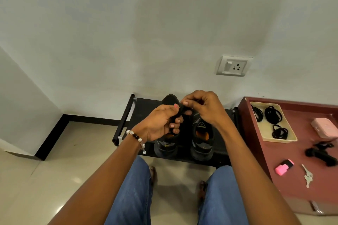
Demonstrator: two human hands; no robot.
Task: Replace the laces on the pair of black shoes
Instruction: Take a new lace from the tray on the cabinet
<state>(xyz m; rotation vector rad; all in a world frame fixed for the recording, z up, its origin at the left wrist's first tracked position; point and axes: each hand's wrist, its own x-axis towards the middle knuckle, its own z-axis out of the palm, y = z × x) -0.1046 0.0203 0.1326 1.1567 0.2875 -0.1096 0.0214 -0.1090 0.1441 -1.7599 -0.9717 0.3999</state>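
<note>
Nearest to the person, below and on the near side of both grips, two black shoes stand side by side on a low black shoe rack (204,159), heels toward the person and toes toward the wall. The left shoe (165,147) sits under the left hand (161,124); the right shoe (202,144) sits under the right hand (204,109). Each shoe's long axis runs straight away from the person, so the eyelet rows run fore and aft beneath the hands.

The left grip is curled round a dark bundle, apparently a black lace (181,113), thumb on top and fingers wrapped beneath. The right grip is pressed together, thumb and forefinger pinching the same dark strand just beside the left thumb. The two grips almost touch, raised above the gap between the shoes, nearer the toes than the heels.

Whether the shoes carry any lace cannot be told; their tongues are largely hidden by the hands. My reading is that the lace is being sorted or its end found before threading, and the coming move turns on bringing that end down and slightly toward the person, to the toe-end eyelets directly below.

Well off to the right of the right grip, on the maroon tabletop (292,184), a shallow tray (257,129) holds more coiled black laces (273,115).
</note>
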